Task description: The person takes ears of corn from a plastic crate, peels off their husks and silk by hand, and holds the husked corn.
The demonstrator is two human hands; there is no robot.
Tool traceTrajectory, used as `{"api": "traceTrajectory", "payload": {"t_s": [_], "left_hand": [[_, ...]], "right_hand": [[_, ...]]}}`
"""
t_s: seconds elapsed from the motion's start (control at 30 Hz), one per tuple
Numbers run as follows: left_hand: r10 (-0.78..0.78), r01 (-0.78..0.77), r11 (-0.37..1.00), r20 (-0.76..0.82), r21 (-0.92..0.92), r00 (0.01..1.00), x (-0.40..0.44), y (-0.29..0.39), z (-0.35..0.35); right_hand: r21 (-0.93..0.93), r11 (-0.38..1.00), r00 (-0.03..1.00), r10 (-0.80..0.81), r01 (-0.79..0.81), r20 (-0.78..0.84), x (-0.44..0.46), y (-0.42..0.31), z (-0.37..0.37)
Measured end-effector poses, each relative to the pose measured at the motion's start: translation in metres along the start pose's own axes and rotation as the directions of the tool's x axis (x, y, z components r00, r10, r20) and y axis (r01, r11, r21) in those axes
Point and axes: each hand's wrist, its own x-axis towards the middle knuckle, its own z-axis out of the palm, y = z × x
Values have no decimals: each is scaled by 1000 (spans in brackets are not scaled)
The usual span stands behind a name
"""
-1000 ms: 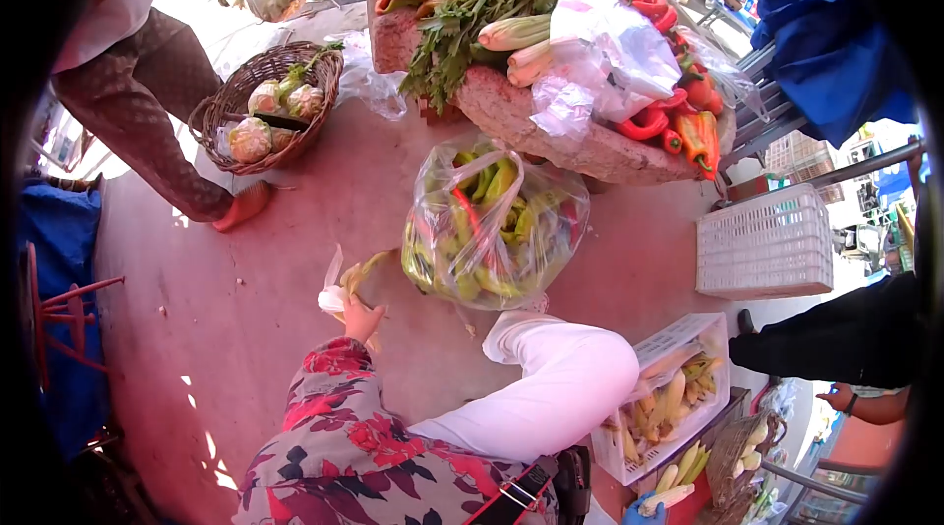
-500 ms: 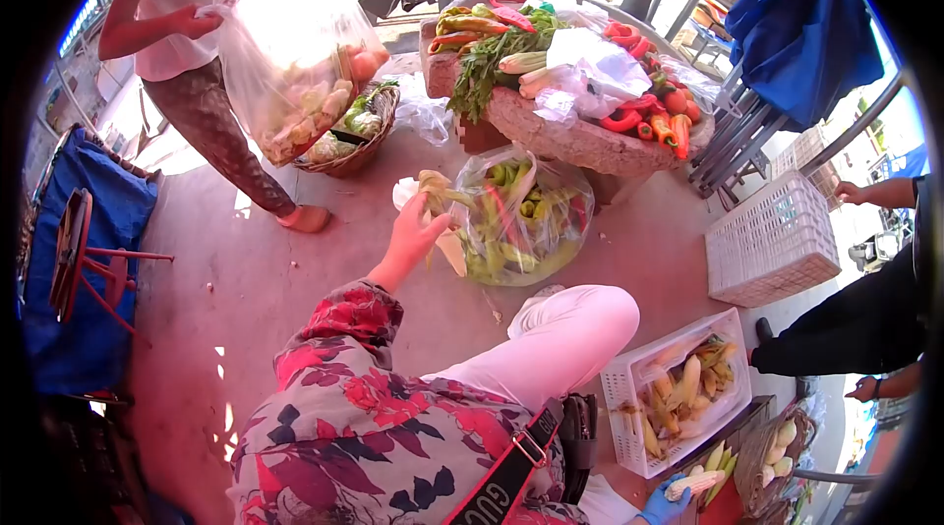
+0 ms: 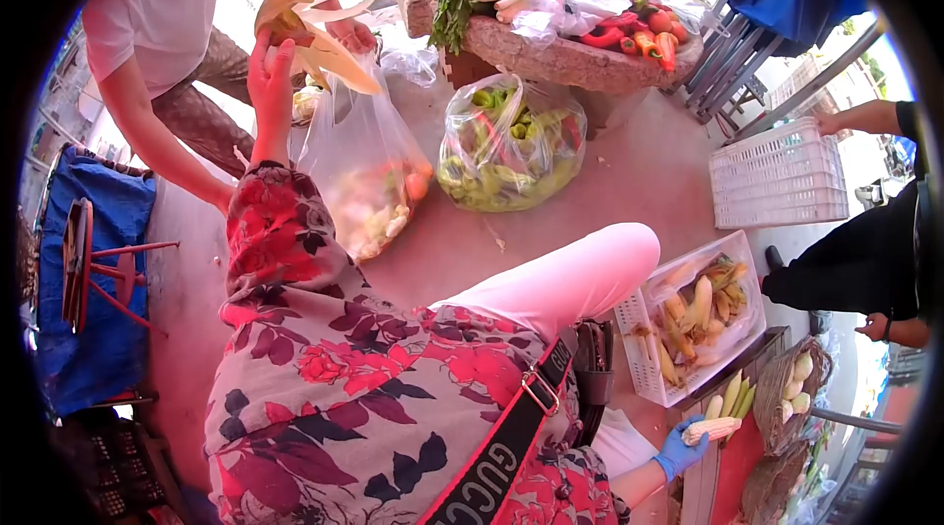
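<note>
My left hand (image 3: 270, 78) is raised at the upper left, bare, with its fingers closed on a pale, dry corn husk (image 3: 339, 58) whose leaves spread out. Just below hangs a clear plastic bag (image 3: 369, 156) of vegetables, with another person's hand (image 3: 352, 35) at its top. That person's other arm passes behind my floral sleeve, its hand hidden. At the lower right, my right hand (image 3: 678, 451) wears a blue glove and grips a peeled ear of corn (image 3: 712, 430). Beside it lie several green and pale ears (image 3: 736, 399).
A tied bag of green peppers (image 3: 511, 156) rests on the floor below a stone table (image 3: 551, 58) heaped with vegetables. A white crate (image 3: 639, 368) holds corn. At right, a person's hand (image 3: 829, 122) touches another white crate (image 3: 782, 181). A blue-draped stand (image 3: 98, 279) stands left.
My left hand has gone up and left with the husk, away from the pepper bag. The other person has leaned closer with the clear bag. At right, a hand has reached the crate.
</note>
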Motion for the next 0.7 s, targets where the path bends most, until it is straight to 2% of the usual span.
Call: {"api": "traceTrajectory", "payload": {"t_s": [0.07, 0.13, 0.17, 0.2, 0.23, 0.27, 0.3, 0.33, 0.37, 0.4, 0.47, 0.5, 0.57, 0.6, 0.67, 0.7], "left_hand": [[-172, 172, 985, -1, -29, 985, -8, -87, -31], [-428, 429, 903, 98, 11, 899, -53, -163, -47], [-432, 373, 857, 101, 356, 896, -79, -188, -52], [-435, 257, 714, 124, 651, 892, -110, -211, -56], [-518, 311, 667, 121, 677, 847, -136, -260, -73], [-598, 356, 617, 124, 702, 792, -151, -302, -94], [-662, 313, 541, 165, 781, 731, -164, -312, -103], [-720, 248, 470, 205, 847, 663, -177, -319, -112], [-755, 354, 503, 203, 788, 623, -192, -333, -122], [-822, 420, 444, 173, 792, 542, -206, -346, -135], [-928, 502, 279, 94, 818, 362, -223, -323, -132], [-960, 538, 198, 51, 820, 275, -232, -303, -131], [-993, 580, 50, -22, 813, 117, -242, -269, -107], [-996, 590, 6, -45, 807, 73, -242, -257, -97], [-991, 548, -1, -73, 836, 109, -239, -242, -85], [-954, 426, 88, -47, 900, 296, -237, -262, -95]], "right_hand": [[-20, 1000, 1000, 8, -8, -30, -3, 0, -8], [-40, 999, 1000, 23, -23, -1, -2, -2, -15], [-9, 997, 997, 72, -72, -11, 0, -4, -25], [10, 998, 997, 63, -63, -46, -2, -3, -27], [26, 999, 995, 36, -34, -98, -7, -2, -22], [31, 998, 994, 66, -63, -83, -13, -1, -18], [15, 999, 997, 50, -49, -63, -16, 1, -15], [-12, 999, 990, 29, -30, -138, -13, 2, -19], [4, 999, 988, 52, -52, -148, -11, 1, -23], [-9, 999, 986, 40, -42, -164, -12, -1, -26], [-43, 996, 981, 64, -73, -182, -10, 3, -26], [-37, 996, 987, 78, -84, -140, -11, 1, -42], [-50, 995, 978, 75, -86, -195, -12, 4, -41], [-57, 996, 973, 59, -74, -223, -12, 5, -38], [-71, 993, 978, 78, -93, -191, -10, 3, -36], [-84, 991, 982, 93, -107, -162, -10, 2, -37]]}}
